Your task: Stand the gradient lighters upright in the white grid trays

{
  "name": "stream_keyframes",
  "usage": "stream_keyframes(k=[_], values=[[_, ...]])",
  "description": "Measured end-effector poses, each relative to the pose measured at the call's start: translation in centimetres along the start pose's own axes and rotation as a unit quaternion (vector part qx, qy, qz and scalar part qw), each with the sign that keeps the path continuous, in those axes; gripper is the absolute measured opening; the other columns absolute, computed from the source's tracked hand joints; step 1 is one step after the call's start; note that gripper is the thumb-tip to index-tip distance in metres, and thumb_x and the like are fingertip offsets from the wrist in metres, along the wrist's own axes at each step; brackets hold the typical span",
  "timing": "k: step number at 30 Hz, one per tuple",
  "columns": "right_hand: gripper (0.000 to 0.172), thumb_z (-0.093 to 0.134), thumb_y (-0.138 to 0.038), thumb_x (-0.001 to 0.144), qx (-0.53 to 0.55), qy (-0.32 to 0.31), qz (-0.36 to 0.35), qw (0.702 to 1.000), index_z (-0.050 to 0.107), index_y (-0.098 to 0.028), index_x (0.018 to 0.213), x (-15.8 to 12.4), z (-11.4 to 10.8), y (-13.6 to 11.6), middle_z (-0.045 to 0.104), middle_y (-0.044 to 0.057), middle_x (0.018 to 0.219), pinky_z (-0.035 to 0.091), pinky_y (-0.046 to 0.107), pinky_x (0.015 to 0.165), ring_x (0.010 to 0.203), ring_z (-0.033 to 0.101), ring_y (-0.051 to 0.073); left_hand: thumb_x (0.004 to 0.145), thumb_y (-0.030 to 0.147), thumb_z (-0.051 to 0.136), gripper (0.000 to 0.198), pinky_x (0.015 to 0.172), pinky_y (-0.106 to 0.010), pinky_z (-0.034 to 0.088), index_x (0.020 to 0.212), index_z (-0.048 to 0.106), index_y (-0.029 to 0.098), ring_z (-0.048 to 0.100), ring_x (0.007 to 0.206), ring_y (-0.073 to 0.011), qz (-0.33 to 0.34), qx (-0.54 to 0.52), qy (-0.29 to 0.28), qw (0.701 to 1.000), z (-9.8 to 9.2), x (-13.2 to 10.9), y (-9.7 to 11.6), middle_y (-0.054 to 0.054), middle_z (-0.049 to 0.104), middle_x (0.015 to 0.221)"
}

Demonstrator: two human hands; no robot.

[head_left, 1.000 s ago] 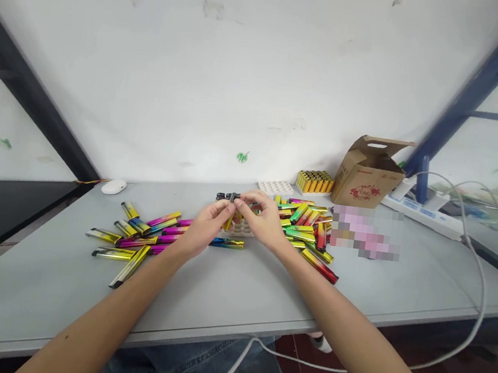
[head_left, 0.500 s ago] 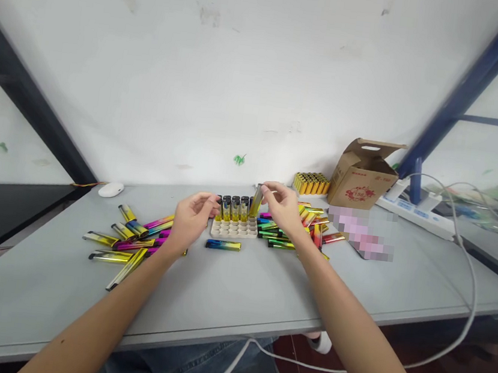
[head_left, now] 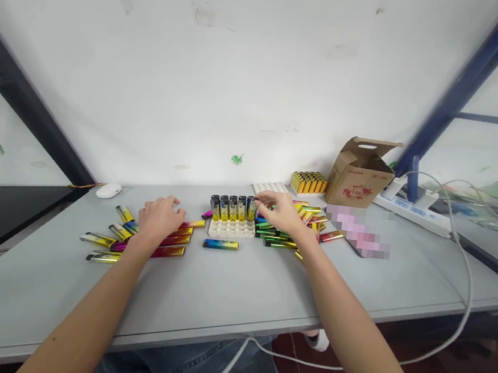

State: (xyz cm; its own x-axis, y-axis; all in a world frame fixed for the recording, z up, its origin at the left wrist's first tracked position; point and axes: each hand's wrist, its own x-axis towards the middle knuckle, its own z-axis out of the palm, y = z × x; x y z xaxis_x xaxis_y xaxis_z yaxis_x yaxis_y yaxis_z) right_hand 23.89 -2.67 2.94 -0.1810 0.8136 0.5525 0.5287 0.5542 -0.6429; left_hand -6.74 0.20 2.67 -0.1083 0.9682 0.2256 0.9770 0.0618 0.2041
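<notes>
My right hand (head_left: 279, 213) pinches the top of a lighter (head_left: 251, 211) that stands at the right end of a row in a white holed tray (head_left: 232, 230). Beside it in the tray stand several clear-and-yellow lighters (head_left: 228, 209) with black tops. Over the left pile of shiny coloured lighters (head_left: 174, 240) is my left hand (head_left: 159, 219), back upward, thumb apart from the fingers, its fingertips partly hidden. One blue-and-yellow lighter (head_left: 220, 245) lies in front of the tray.
More coloured lighters (head_left: 275, 236) lie heaped right of the tray. Behind are another white holed tray (head_left: 270, 188), a filled tray of yellow lighters (head_left: 310, 182) and an open cardboard box (head_left: 358, 185). A power strip (head_left: 413, 213) and white cable (head_left: 468, 286) run along the right.
My left hand has moved left from beside the tray to the left pile. My right hand has lowered the lighter, once tilted above the tray, upright into the row.
</notes>
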Motion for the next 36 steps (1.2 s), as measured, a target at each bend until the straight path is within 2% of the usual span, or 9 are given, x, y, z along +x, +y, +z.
stream_keyframes(k=[5,12,14,17,20,23,27,30,36], values=[[0.024,0.056,-0.027,0.086,-0.02,-0.012,-0.017,1.0,0.074,-0.019,0.099,0.0,-0.1,-0.2,0.075,0.006,0.094,0.051,0.031,0.07,0.08,0.066,0.019,0.074,0.032,0.059,0.035,0.083,-0.049,0.049,0.108,0.063,0.025,0.062,0.107,-0.0367,0.006,-0.012,-0.067,0.998,0.5,0.4,-0.9,-0.011,0.071,0.111],[0.026,0.055,-0.029,0.09,-0.058,-0.01,-0.037,0.998,0.074,-0.021,0.104,0.0,-0.3,-0.2,0.074,0.008,0.101,0.048,0.032,0.069,0.085,0.065,0.021,0.077,0.024,0.059,0.034,0.085,-0.043,0.049,0.111,0.062,0.025,0.062,0.11,-0.0322,0.006,-0.04,-0.073,0.997,-0.1,0.0,-0.4,-0.007,0.07,0.116],[0.026,0.055,-0.029,0.09,-0.057,-0.011,-0.03,0.998,0.074,-0.021,0.105,0.0,-0.2,-0.3,0.075,0.008,0.101,0.048,0.033,0.071,0.085,0.066,0.021,0.08,0.028,0.059,0.033,0.086,-0.041,0.049,0.112,0.063,0.024,0.063,0.108,-0.031,0.029,-0.066,-0.065,0.995,-0.1,-0.1,-0.2,-0.008,0.071,0.112],[0.026,0.055,-0.028,0.089,-0.052,-0.012,-0.017,0.998,0.074,-0.02,0.105,0.0,-0.2,-0.3,0.075,0.007,0.101,0.049,0.034,0.071,0.083,0.067,0.021,0.084,0.037,0.056,0.035,0.094,-0.04,0.046,0.114,0.064,0.02,0.062,0.109,-0.0297,0.105,-0.105,-0.046,0.988,0.3,-0.4,0.6,-0.01,0.07,0.113],[0.025,0.055,-0.028,0.09,-0.05,-0.012,-0.012,0.999,0.074,-0.021,0.105,0.0,-0.1,-0.4,0.075,0.006,0.102,0.05,0.033,0.071,0.085,0.067,0.021,0.085,0.044,0.055,0.038,0.099,-0.04,0.044,0.11,0.067,0.019,0.057,0.116,-0.0327,0.159,-0.097,-0.03,0.982,1.3,-0.9,1.7,-0.013,0.066,0.121],[0.025,0.055,-0.027,0.09,-0.057,-0.011,-0.007,0.998,0.074,-0.02,0.104,0.0,-0.1,-0.4,0.075,0.006,0.104,0.05,0.032,0.072,0.088,0.067,0.021,0.086,0.04,0.052,0.036,0.099,-0.041,0.044,0.107,0.07,0.017,0.056,0.117,-0.0343,0.158,-0.071,-0.013,0.985,2.4,-1.5,2.7,-0.013,0.065,0.124],[0.025,0.055,-0.027,0.09,-0.06,-0.007,-0.008,0.998,0.073,-0.019,0.105,0.0,0.0,-0.3,0.075,0.007,0.106,0.051,0.031,0.073,0.091,0.068,0.021,0.085,0.033,0.048,0.033,0.099,-0.04,0.044,0.099,0.073,0.017,0.058,0.115,-0.0321,0.148,-0.062,0.008,0.987,3.2,-1.8,3.4,-0.01,0.068,0.12],[0.025,0.054,-0.026,0.09,-0.045,0.004,-0.002,0.999,0.074,-0.018,0.103,0.0,0.2,-0.2,0.076,0.007,0.102,0.052,0.03,0.072,0.087,0.069,0.02,0.081,0.031,0.05,0.029,0.095,-0.038,0.046,0.092,0.074,0.019,0.061,0.109,-0.0313,0.135,-0.056,0.007,0.989,3.0,-2.0,3.8,-0.008,0.071,0.112],[0.024,0.056,-0.026,0.089,-0.065,0.003,-0.007,0.998,0.075,-0.019,0.102,0.0,0.1,-0.3,0.077,0.006,0.098,0.051,0.031,0.071,0.078,0.069,0.019,0.076,0.033,0.054,0.033,0.089,-0.039,0.049,0.098,0.072,0.017,0.063,0.104,-0.0329,0.105,-0.046,0.002,0.993,2.3,-2.2,4.1,-0.012,0.072,0.106]])
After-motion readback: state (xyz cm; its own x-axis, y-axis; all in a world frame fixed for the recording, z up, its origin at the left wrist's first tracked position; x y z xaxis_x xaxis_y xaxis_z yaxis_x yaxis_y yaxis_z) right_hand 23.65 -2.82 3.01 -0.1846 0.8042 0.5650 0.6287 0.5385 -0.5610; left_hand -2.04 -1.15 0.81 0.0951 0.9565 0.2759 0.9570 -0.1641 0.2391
